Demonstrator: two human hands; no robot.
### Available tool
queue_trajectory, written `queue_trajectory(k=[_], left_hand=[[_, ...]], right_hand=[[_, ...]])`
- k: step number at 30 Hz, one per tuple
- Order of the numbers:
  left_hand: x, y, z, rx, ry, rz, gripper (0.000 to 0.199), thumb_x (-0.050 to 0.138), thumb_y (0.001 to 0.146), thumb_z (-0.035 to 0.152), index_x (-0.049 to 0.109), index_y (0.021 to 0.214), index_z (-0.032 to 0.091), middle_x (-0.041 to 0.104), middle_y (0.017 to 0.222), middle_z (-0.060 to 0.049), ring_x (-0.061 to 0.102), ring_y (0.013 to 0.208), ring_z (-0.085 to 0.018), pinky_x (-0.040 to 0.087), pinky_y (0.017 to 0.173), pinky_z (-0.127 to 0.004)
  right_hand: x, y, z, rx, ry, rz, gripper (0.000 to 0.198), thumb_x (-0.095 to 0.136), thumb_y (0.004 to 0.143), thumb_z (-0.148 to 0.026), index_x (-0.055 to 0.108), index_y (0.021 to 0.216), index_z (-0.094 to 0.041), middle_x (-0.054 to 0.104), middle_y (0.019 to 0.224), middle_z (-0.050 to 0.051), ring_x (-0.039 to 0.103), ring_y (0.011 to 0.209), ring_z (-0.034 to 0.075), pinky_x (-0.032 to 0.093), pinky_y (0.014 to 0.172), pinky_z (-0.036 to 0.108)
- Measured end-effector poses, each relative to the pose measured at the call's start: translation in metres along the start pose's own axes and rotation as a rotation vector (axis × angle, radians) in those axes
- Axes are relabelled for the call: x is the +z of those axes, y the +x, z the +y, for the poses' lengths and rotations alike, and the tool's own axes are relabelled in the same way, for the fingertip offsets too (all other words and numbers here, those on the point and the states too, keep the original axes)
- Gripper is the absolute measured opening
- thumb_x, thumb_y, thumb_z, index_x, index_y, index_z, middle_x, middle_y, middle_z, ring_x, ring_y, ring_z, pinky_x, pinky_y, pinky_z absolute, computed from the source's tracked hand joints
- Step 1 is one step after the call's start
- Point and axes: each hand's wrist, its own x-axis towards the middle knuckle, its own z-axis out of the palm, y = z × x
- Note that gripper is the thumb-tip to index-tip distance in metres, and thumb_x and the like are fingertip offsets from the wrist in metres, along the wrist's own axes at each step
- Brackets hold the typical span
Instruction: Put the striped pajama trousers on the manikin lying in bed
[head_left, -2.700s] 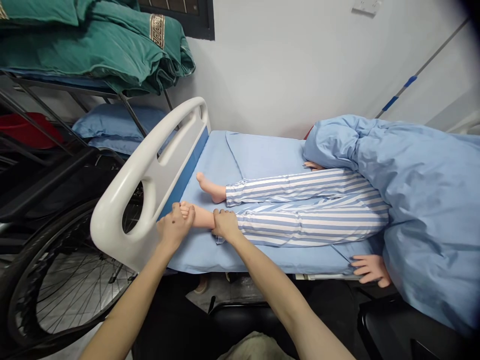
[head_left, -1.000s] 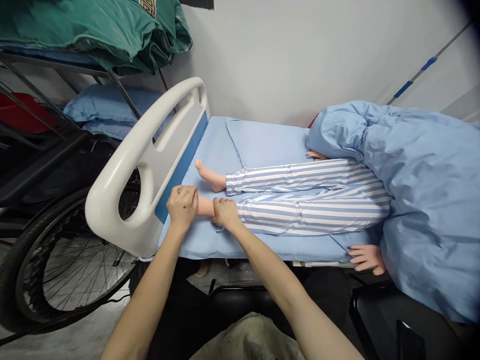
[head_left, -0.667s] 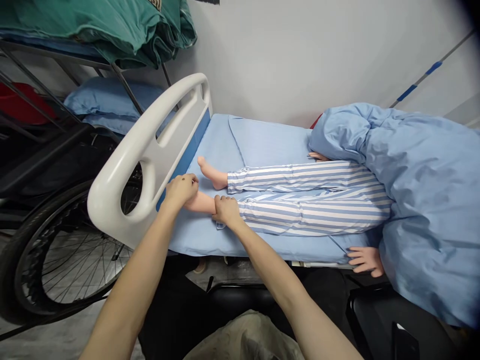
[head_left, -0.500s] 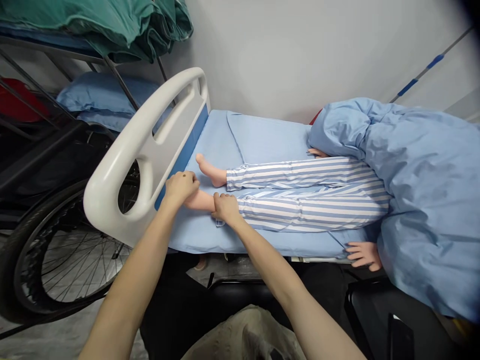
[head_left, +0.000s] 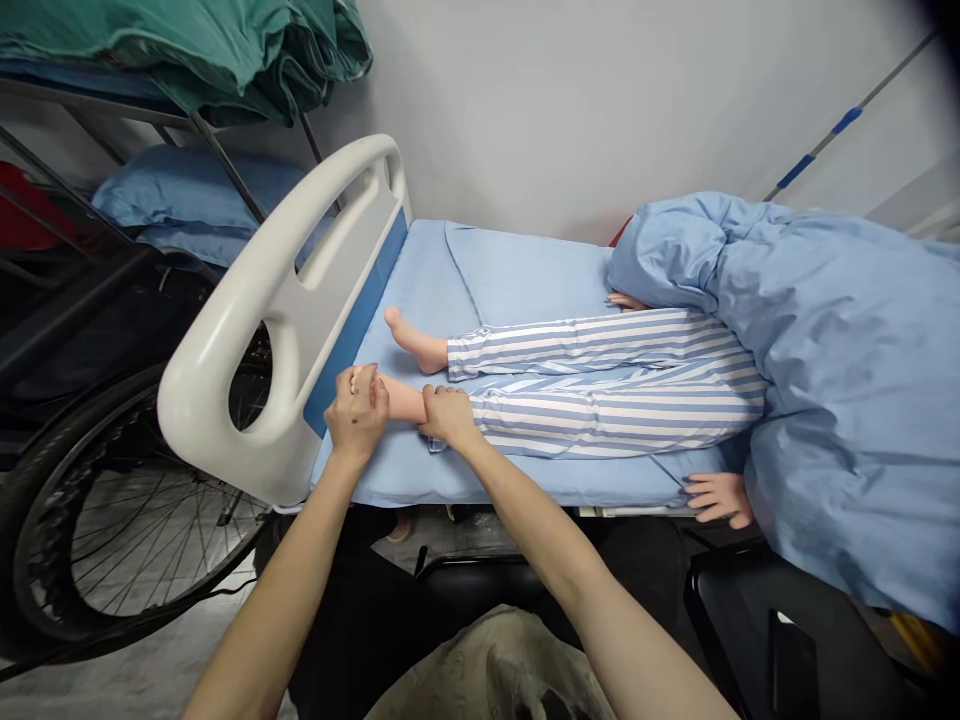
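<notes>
A manikin in blue-and-white striped trousers (head_left: pixel 607 415) lies on its back on the bed. My left hand (head_left: pixel 355 412) is closed round its near foot, fingers wrapped over the toe end, so most of that foot is hidden. Just above the bare ankle (head_left: pixel 405 401), my right hand (head_left: pixel 448 414) grips the lower leg at the trouser cuff. The far foot (head_left: pixel 417 344) rests on the sheet, toes up, untouched. One manikin hand (head_left: pixel 718 497) hangs at the near bed edge. A blue quilt (head_left: pixel 847 380) covers the upper body.
The white bed end board (head_left: pixel 225 330) rises close beside my left hand. A wheelchair wheel (head_left: pixel 127 520) stands left of the bed. Black chairs (head_left: pixel 795 620) sit along the near side, one with a dark flat object on it. Blue pillows (head_left: pixel 202 195) lie on a rack behind.
My left hand has turned and shifted from over the top of the foot to round its toe end. My right hand keeps its hold. The view has shifted slightly.
</notes>
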Motion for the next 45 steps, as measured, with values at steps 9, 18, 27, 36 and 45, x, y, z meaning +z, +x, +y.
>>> queue_trajectory(k=[9,18,27,36,45], left_hand=[[-0.023,0.059,0.033,0.012,0.306,-0.348,0.042,0.039,0.090,0.030,0.074,0.104,0.011,0.071,0.102,-0.022,0.066,0.093,-0.037,0.046,0.079,-0.045],[-0.006,0.031,0.029,0.085,0.176,-0.146,0.035,0.041,0.089,0.029,0.072,0.096,0.013,0.070,0.100,-0.020,0.058,0.110,-0.038,0.044,0.084,-0.047],[0.018,-0.014,0.008,0.158,-0.059,0.024,0.044,0.053,0.081,0.020,0.066,0.123,0.017,0.065,0.132,-0.016,0.045,0.136,-0.037,0.032,0.113,-0.056],[0.060,-0.109,0.014,0.161,-0.158,-0.109,0.048,0.052,0.085,0.024,0.056,0.131,0.015,0.047,0.151,-0.024,0.039,0.145,-0.039,0.039,0.111,-0.058],[0.055,-0.087,-0.024,-0.327,-0.605,-0.041,0.029,0.055,0.075,0.031,0.056,0.100,0.017,0.067,0.098,-0.011,0.065,0.082,-0.022,0.054,0.075,-0.036]], right_hand=[[0.001,0.003,0.000,0.009,-0.010,-0.015,0.050,0.069,0.080,-0.040,0.053,0.120,-0.016,0.068,0.113,0.014,0.067,0.101,0.027,0.051,0.089,0.038],[0.008,0.005,0.002,0.022,0.013,-0.016,0.050,0.064,0.084,-0.044,0.053,0.124,-0.016,0.068,0.114,0.013,0.067,0.099,0.027,0.052,0.088,0.038],[0.004,0.005,0.005,-0.016,0.027,-0.047,0.050,0.059,0.087,-0.047,0.053,0.126,-0.015,0.067,0.116,0.014,0.066,0.104,0.026,0.051,0.090,0.038],[0.009,0.005,0.006,-0.015,0.020,0.012,0.045,0.048,0.095,-0.051,0.055,0.121,-0.014,0.070,0.110,0.014,0.069,0.095,0.023,0.052,0.085,0.034],[0.001,-0.002,0.010,-0.101,-0.003,-0.022,0.050,0.066,0.081,-0.042,0.055,0.119,-0.013,0.068,0.113,0.016,0.066,0.101,0.030,0.051,0.087,0.039]])
